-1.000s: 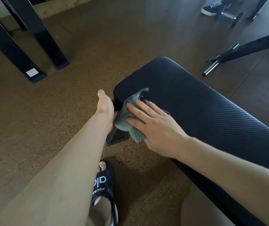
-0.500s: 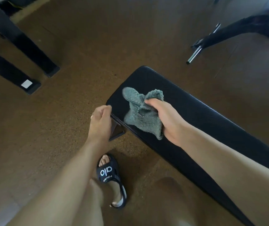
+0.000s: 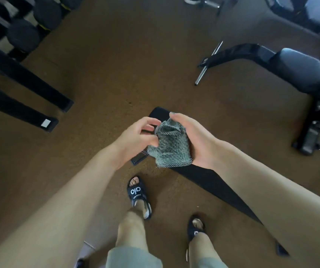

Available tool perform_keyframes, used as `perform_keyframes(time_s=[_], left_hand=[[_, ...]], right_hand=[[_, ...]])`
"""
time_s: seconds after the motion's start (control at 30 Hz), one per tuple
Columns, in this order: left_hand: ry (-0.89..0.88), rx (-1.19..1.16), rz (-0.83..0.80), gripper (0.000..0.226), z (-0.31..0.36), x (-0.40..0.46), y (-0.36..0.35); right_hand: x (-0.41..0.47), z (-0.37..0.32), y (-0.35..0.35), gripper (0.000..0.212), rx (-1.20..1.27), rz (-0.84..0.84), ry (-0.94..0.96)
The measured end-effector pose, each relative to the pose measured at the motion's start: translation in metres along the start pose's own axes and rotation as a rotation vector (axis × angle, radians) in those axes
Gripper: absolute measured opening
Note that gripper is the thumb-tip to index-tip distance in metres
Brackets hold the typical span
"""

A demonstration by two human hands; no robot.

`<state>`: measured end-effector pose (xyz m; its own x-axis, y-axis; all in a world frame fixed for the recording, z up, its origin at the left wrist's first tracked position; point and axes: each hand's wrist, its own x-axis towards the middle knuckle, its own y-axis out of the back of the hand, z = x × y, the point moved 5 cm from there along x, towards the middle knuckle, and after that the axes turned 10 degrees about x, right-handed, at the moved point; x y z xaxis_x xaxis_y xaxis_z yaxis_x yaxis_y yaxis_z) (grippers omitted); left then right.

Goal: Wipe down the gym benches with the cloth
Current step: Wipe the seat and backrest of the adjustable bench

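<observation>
bench [image 3: 203,180] lengthwise toward lower right

Right hand [image 3: 197,144] gripping grey cloth [image 3: 169,147], left hand [image 3: 135,138] pinching its edge, both above black bench [image 3: 209,182], sandalled feet on brown floor [image 3: 116,64]

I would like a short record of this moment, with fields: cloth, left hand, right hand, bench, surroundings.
cloth: grey cloth, bunched, lifted above the bench, held between both hands
left hand: left hand pinches the cloth's left edge
right hand: right hand grips the cloth from the right
bench: black flat bench, beneath the hands, running toward lower right
surroundings: second bench at upper right; dumbbells at upper left; brown floor
</observation>
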<state>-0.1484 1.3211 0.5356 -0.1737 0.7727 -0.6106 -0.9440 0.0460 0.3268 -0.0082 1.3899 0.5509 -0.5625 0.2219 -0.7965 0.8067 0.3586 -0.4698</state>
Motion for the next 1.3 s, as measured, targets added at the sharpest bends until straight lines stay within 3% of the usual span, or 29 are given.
perform_keyframes(time_s=[0.17, 0.33, 0.43, 0.53, 0.6, 0.7, 0.83, 1.0, 1.17, 1.3], left_hand=[[-0.094, 0.222, -0.061, 0.059, 0.037, -0.027, 0.042], [-0.118, 0.304, -0.130, 0.007, 0.052, -0.034, 0.081], [-0.104, 0.266, -0.156, 0.022, 0.064, -0.040, 0.100], [-0.067, 0.220, -0.272, 0.012, 0.076, -0.045, 0.105], [-0.069, 0.274, -0.323, 0.023, 0.082, -0.044, 0.104], [-0.070, 0.270, -0.224, 0.013, 0.101, -0.033, 0.107], [-0.006, 0.232, -0.120, 0.037, 0.125, -0.007, 0.109], [0.033, 0.228, 0.053, 0.019, 0.170, 0.014, 0.116], [0.018, 0.222, 0.014, 0.029, 0.218, 0.034, 0.122], [-0.086, 0.300, -0.063, 0.030, 0.250, 0.050, 0.130]], right_hand=[[-0.031, -0.017, -0.047, 0.056, -0.014, -0.004, 0.006], [-0.042, -0.011, -0.078, 0.066, 0.035, 0.046, -0.034], [-0.048, -0.015, -0.093, 0.059, 0.025, 0.069, -0.009], [-0.055, -0.029, -0.103, 0.060, 0.065, 0.075, 0.022], [-0.058, -0.038, -0.106, 0.063, 0.092, 0.052, 0.020], [-0.063, -0.051, -0.099, 0.063, 0.111, 0.037, 0.025], [-0.073, -0.069, -0.070, 0.046, 0.144, 0.117, 0.078], [-0.084, -0.102, -0.016, 0.033, -0.054, 0.333, 0.187], [-0.097, -0.135, 0.025, 0.044, -0.189, 0.414, 0.246], [-0.094, -0.157, 0.030, 0.033, -0.270, 0.338, 0.204]])
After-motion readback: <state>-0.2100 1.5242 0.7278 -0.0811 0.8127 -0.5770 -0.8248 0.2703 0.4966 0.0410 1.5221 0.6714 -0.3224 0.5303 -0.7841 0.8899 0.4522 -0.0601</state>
